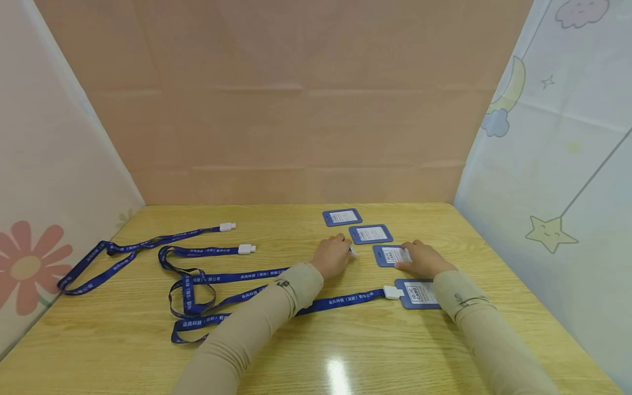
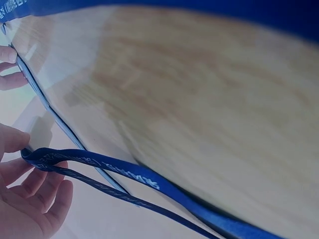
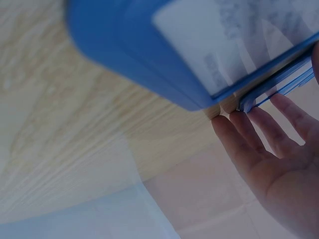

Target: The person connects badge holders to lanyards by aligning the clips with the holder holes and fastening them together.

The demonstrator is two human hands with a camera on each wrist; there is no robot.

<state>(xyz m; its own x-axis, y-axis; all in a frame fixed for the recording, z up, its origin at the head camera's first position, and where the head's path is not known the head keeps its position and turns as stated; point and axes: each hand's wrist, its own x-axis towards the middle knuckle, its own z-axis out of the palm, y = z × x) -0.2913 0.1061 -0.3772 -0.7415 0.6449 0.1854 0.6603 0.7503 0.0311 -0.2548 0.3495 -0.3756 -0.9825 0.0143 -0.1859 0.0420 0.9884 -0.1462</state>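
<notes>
My left hand (image 1: 332,257) pinches the end of a blue printed lanyard (image 1: 246,276), with a bit of its white clip (image 1: 353,250) showing past the fingertips. In the left wrist view the two straps of this lanyard (image 2: 119,169) run out from the fingers. To the right, my right hand (image 1: 422,259) grips the right end of a blue ID card holder (image 1: 390,255), thumb at the near edge and fingers at the far edge. The holder's slotted end faces the left hand, a short gap apart. In the right wrist view this card holder (image 3: 276,84) is at the fingertips.
Nearer, another lanyard's white clip (image 1: 393,292) meets a card holder (image 1: 417,294), partly under the right sleeve. Two more card holders, one middle (image 1: 371,234) and one far (image 1: 342,217), lie behind. Lanyards with white clips (image 1: 228,226) (image 1: 246,249) lie left on the wooden table (image 1: 296,362).
</notes>
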